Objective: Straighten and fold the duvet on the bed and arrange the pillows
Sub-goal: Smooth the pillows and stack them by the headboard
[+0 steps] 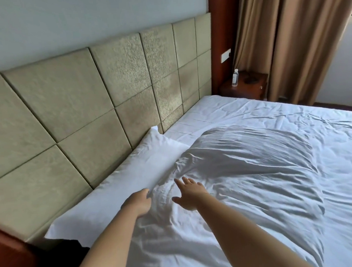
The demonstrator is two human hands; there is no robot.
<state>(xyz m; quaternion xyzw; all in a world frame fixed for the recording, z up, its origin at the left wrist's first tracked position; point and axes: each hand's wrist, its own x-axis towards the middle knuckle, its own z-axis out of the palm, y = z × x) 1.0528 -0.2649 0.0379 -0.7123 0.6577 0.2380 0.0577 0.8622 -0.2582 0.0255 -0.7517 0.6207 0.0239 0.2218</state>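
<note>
With my left hand [138, 201] pinching the rumpled duvet [246, 170] edge where it meets the 1 pillow [120, 185] beyond it, I reach my right hand [188, 194] forward, fingers spread and released, probably to smooth the bulge ahead.

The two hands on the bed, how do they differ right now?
The left hand has its fingers curled into the white duvet, gripping a fold beside the pillow; the right hand is open with fingers spread. The left sits nearer the headboard, the right farther over the duvet. Both reach forward, bare-armed.
</note>
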